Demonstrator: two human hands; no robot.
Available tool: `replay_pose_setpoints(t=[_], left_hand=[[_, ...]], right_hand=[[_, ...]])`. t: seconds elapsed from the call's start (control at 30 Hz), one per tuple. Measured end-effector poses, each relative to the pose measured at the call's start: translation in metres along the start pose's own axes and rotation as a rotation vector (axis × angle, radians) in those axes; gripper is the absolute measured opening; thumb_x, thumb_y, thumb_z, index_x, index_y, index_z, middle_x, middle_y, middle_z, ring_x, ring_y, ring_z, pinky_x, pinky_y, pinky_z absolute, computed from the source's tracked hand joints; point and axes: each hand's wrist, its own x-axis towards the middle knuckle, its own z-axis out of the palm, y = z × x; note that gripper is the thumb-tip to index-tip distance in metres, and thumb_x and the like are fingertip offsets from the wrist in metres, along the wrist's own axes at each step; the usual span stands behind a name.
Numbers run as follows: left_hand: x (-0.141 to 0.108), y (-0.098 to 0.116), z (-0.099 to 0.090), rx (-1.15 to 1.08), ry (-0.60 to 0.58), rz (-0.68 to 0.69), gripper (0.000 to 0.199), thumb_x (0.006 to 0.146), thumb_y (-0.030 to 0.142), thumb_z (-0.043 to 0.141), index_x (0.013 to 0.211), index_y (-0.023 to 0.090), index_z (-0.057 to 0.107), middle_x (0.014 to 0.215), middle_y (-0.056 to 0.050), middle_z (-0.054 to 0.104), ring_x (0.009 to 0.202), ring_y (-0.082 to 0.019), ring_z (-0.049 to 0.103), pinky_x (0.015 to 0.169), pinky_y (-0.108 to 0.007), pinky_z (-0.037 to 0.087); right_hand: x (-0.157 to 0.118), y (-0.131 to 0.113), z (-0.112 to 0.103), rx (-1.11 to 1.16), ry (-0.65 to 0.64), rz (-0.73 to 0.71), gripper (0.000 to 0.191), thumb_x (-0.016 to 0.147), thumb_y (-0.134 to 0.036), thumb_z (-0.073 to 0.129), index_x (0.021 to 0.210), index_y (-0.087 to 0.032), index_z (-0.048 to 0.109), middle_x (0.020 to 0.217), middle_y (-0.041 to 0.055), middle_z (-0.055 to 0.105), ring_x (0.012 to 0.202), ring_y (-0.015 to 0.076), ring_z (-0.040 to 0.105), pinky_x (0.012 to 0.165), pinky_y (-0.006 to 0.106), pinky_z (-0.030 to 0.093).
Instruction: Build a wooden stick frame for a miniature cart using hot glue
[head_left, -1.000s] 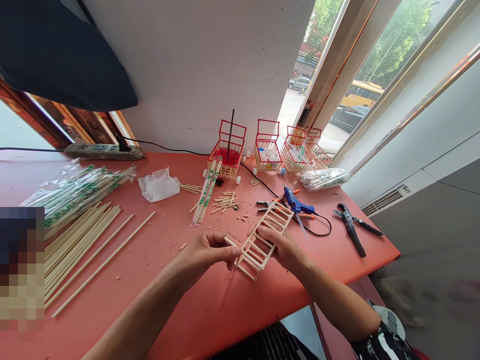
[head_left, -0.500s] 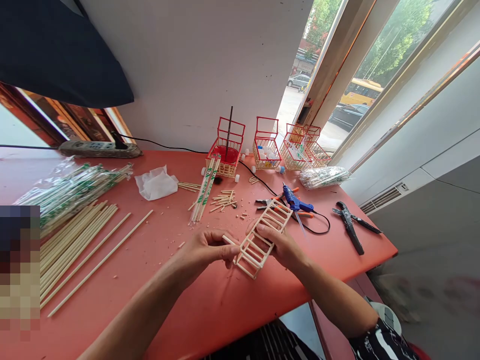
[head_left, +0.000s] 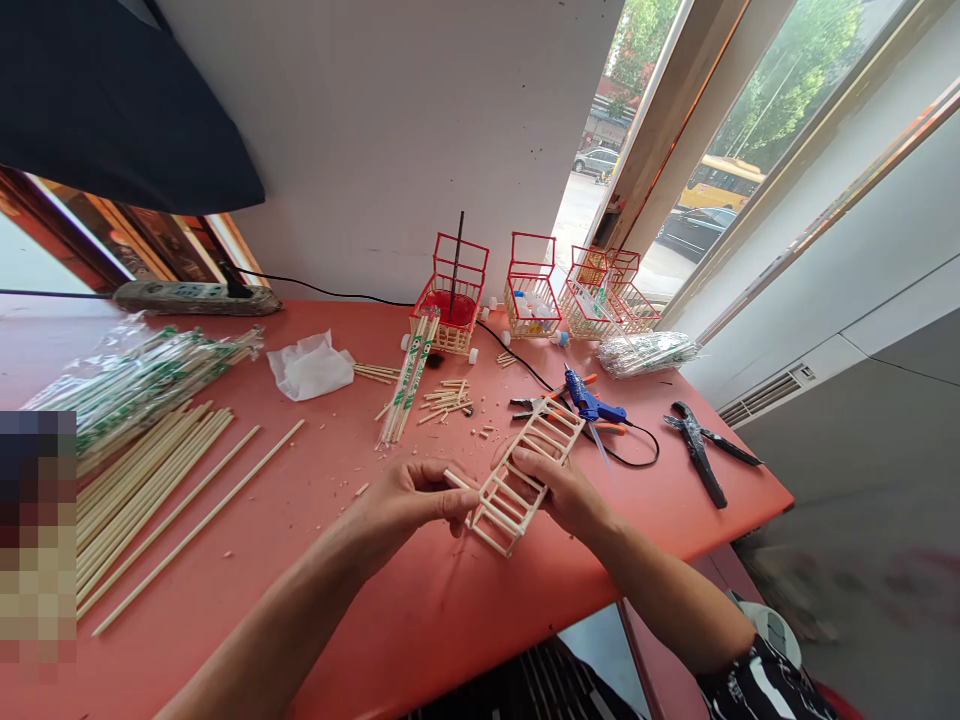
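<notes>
The tabletop (head_left: 300, 620) is coral red; the glue gun (head_left: 592, 400) at right is blue. At centre, the stick frame (head_left: 525, 478) is pale cream. The wrapped chopsticks (head_left: 157, 375) at left carry green print on clear film. The cloth (head_left: 112, 110) upper left is navy, the lower-right sleeve (head_left: 757, 690) black with white marks.

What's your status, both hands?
Left hand pinching short stick at frame's near end. Right hand gripping wooden frame. Blue glue gun close beyond the frame's far end.
</notes>
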Motion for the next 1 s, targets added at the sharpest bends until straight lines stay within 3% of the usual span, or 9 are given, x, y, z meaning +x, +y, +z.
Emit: replay_pose_setpoints(t=[1.0], left_hand=[[0.0006, -0.0030, -0.0011, -0.050, -0.007, 0.010, 0.027, 0.070, 0.041, 0.086, 0.068, 0.016, 0.075, 0.071, -0.002, 0.064, 0.065, -0.013, 0.057, 0.060, -0.024, 0.050]], right_hand=[[0.0019, 0.0036, -0.0019, -0.028, -0.009, -0.046, 0.028, 0.092, -0.044, 0.060, 0.079, -0.019, 0.057, 0.054, -0.0069, 0.041, 0.046, 0.0088, 0.031, 0.044, 0.025, 0.021]])
